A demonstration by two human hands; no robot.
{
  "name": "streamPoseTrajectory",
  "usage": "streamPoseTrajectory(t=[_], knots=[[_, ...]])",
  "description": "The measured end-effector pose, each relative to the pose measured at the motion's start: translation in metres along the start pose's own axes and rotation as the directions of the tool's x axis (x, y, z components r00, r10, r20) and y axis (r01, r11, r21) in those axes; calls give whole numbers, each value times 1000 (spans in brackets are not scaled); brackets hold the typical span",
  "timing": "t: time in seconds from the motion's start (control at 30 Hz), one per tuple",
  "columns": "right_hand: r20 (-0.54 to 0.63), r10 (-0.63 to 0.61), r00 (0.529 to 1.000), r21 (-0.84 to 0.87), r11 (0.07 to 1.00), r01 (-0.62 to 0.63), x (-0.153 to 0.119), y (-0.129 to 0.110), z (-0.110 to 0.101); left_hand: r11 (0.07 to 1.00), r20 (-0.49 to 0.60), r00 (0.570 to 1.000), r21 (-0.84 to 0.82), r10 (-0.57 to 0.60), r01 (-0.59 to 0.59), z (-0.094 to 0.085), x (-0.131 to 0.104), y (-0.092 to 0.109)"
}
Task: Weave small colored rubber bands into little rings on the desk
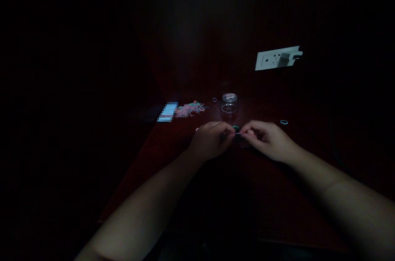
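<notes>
My left hand [213, 139] and my right hand [268, 139] meet over the middle of the dark red table [216, 187]. Between their pinched fingertips runs a short, thin pale band [238, 133], gripped at each end. Just behind it lies a green ring-shaped band [236, 128], partly hidden by the fingers. A bit of something pink [197, 129] shows beside my left hand, too small to name. Farther back stands a clear jar [229, 106] with a lid on it.
Left of the jar lies a tangled pile of thin colourful bands [191, 109], touching or close to a lit phone [168, 112]. A small purple ring [214, 100] sits behind, a blue ring [284, 122] at right. The wall holds a socket plate [274, 58] with a plug. Surroundings are very dark.
</notes>
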State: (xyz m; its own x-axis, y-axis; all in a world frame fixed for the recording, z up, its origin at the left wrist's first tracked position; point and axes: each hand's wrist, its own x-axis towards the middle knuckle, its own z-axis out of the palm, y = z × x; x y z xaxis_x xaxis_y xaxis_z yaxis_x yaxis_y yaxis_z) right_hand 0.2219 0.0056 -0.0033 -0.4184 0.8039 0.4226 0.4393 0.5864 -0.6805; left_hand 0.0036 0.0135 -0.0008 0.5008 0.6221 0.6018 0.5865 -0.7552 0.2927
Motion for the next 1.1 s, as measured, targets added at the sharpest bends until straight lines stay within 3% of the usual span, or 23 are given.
streamPoseTrajectory(t=[1.1], knots=[[0,-24,1000,-78,997,23,1,6,-5,1000,47,999,-25,7,-6,0,1,1]])
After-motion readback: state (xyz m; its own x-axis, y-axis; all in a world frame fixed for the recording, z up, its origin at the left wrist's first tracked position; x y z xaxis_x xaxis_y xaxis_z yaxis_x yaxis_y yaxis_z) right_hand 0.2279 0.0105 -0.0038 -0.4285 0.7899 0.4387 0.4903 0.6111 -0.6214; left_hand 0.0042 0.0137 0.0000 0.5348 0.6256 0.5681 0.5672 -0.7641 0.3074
